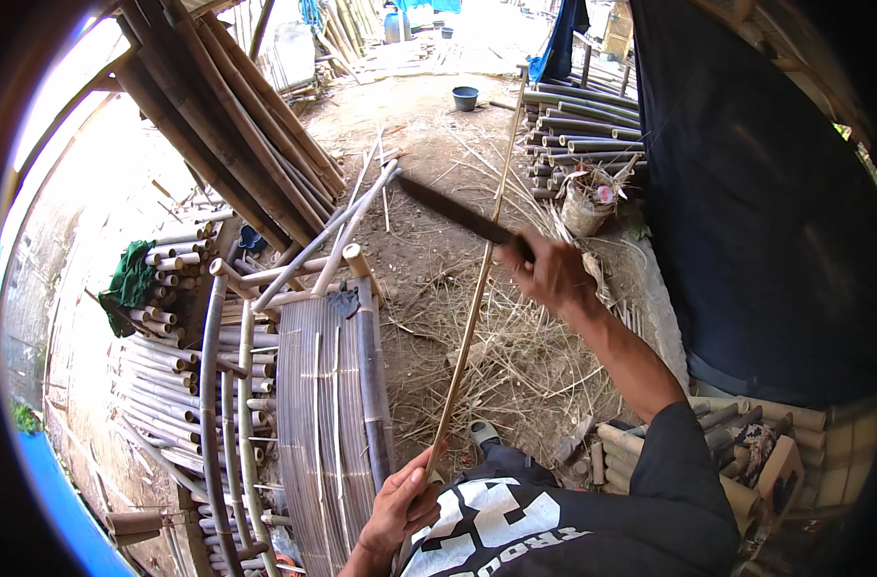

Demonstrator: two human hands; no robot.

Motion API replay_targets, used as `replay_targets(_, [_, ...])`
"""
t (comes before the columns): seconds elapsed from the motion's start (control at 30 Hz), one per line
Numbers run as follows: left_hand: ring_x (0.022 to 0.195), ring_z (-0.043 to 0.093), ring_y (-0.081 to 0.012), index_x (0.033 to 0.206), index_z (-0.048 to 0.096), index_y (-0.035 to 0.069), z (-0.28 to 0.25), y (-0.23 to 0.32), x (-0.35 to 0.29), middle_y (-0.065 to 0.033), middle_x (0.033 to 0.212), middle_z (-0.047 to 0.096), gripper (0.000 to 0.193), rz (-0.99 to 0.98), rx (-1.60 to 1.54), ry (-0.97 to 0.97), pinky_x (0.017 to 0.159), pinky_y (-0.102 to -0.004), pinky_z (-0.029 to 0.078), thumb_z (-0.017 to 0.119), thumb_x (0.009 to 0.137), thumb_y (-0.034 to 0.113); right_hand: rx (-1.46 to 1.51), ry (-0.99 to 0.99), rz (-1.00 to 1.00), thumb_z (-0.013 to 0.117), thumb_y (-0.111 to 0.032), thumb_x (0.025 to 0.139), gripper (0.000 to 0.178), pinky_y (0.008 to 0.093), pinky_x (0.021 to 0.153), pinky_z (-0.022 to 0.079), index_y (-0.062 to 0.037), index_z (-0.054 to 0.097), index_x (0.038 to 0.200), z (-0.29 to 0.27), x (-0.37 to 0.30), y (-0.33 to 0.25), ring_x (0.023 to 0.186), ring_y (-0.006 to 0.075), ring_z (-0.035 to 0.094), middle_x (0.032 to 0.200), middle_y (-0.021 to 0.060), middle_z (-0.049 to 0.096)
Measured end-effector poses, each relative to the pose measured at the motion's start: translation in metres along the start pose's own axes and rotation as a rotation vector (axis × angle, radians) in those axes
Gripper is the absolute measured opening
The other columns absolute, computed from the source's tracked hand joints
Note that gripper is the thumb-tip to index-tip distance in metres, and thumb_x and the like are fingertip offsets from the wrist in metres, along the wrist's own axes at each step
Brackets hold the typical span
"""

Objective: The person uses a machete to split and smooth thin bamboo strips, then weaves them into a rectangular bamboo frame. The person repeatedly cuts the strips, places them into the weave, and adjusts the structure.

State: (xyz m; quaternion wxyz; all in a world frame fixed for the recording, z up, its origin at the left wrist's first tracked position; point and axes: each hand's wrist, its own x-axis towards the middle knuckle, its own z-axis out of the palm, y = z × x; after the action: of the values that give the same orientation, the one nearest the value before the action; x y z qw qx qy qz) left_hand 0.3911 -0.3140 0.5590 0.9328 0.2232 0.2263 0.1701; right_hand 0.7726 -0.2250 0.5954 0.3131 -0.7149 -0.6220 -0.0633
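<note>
My right hand (554, 276) is closed around the handle of a machete (453, 209). Its long dark blade points up and to the left, crossing near a thin bamboo strip (469, 337); whether the two touch I cannot tell. My left hand (403, 502) grips that strip near its lower end, close to my body. From there the strip runs long and slanted, away toward the far side of the yard. Left of the strip stands a bamboo bench (308, 385) with a slatted top, on which two pale thin strips lie lengthwise.
Bamboo shavings (501, 356) litter the dirt floor. Cut poles (592, 125) are stacked at the far right, beside a sack of scraps (584, 213). A dark tarp (765, 212) hangs on the right. Tall bamboo poles (217, 106) lean at upper left; a bucket (465, 98) stands far off.
</note>
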Motion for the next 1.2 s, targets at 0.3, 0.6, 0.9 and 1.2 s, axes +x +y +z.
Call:
replay_targets(0.3, [0.040,0.026,-0.0060,0.148,0.034,0.006,-0.018,-0.013,-0.031,0.0045,0.053,0.029,0.052,-0.083,-0.012,0.059,0.039,-0.0237,0.026,0.046,0.104,0.031,-0.066,0.037,-0.132,0.033,-0.070,0.094,0.067,0.0338,0.030,0.042,-0.0095,0.057,0.082,0.002,0.005,0.027,0.036,0.0090,0.044,0.051,0.0009,0.049])
replay_targets(0.6, [0.041,0.031,-0.0013,0.138,0.046,-0.003,-0.032,-0.024,-0.092,0.0083,0.056,0.040,0.062,-0.081,0.195,0.223,0.036,-0.0189,0.022,0.059,0.096,0.041,-0.147,0.011,0.062,0.031,-0.078,0.090,0.071,0.0346,0.034,0.038,-0.0115,0.056,0.080,-0.036,0.049,0.081,0.040,0.0126,0.047,0.052,0.0025,0.050])
replay_targets(0.9, [0.049,0.039,-0.0033,0.135,0.048,-0.006,-0.074,-0.050,-0.155,0.0063,0.065,0.046,0.066,-0.114,0.087,0.141,0.042,-0.0205,0.028,0.064,0.092,0.041,-0.214,0.281,0.492,0.033,-0.077,0.089,0.081,0.0465,0.070,0.050,-0.0043,0.068,0.086,-0.116,0.096,0.169,0.080,0.0372,0.069,0.080,0.0176,0.071])
replay_targets(1.2, [0.039,0.042,-0.0057,0.134,0.054,0.004,-0.010,0.033,0.043,0.0004,0.060,0.050,0.042,0.259,0.568,0.308,0.035,-0.0202,0.032,0.045,0.104,0.033,-0.015,0.106,-0.310,0.029,-0.063,0.098,0.065,0.0281,0.025,0.034,-0.0117,0.055,0.069,0.043,-0.029,-0.016,0.035,0.0066,0.037,0.048,-0.0014,0.044])
